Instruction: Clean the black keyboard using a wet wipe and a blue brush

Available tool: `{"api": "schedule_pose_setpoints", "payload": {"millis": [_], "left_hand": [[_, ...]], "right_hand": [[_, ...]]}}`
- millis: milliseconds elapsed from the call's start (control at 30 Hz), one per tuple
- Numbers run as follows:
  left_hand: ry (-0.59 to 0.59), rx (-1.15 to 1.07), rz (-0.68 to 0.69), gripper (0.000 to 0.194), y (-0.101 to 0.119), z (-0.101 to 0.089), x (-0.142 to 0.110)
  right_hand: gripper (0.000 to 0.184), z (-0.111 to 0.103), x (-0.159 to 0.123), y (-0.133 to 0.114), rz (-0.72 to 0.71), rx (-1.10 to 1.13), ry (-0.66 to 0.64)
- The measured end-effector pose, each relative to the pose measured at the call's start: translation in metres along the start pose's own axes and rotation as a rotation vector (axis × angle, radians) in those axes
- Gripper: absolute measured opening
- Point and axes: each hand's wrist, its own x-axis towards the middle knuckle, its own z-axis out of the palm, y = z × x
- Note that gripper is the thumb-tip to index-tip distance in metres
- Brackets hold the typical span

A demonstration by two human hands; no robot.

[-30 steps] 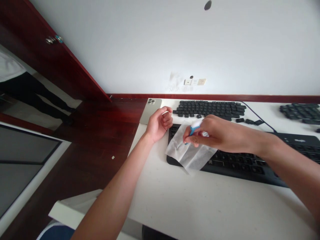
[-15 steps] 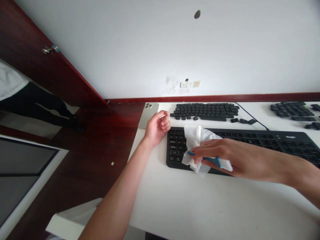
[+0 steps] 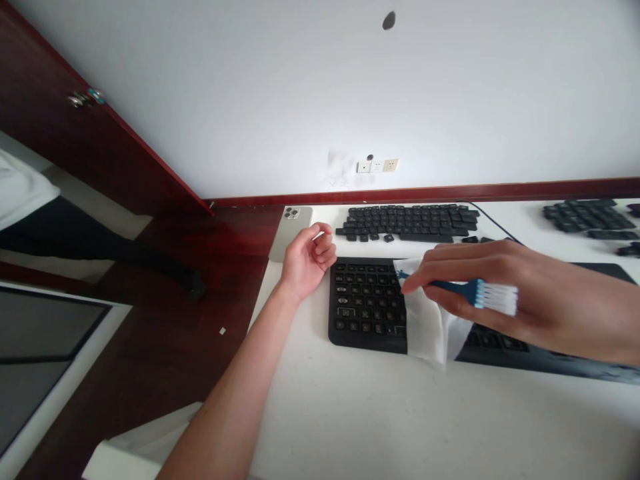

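Note:
My right hand hovers over a black keyboard on the white table. Its fingers are closed on a small blue brush with white bristles and a white wipe that hangs down over the keys. My left hand rests on the table at the keyboard's left end, fingers curled loosely with nothing visible in them. A phone lies face down just behind it.
Loose black keycaps laid out in rows sit behind the keyboard, with a few stray caps and a cable. More keycaps lie at the far right. A dark wooden door and floor are at the left.
My right hand has lifted and moved rightward along the keyboard with the brush and wipe, uncovering the left keys. The left hand has stayed put.

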Motion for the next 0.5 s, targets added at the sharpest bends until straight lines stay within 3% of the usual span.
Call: {"api": "schedule_pose_setpoints", "payload": {"millis": [267,400,500], "left_hand": [[-0.003,0.009,0.001,0.015,0.000,-0.001,0.000],[0.001,0.014,0.001,0.015,0.000,0.001,0.000],[0.008,0.012,-0.003,0.015,0.001,0.002,0.000]], "right_hand": [[0.030,0.030,0.011,0.016,-0.014,-0.014,0.072],[0.032,0.034,0.014,0.018,-0.082,-0.048,0.124],[0.031,0.036,0.014,0.020,-0.048,-0.094,0.121]]}}
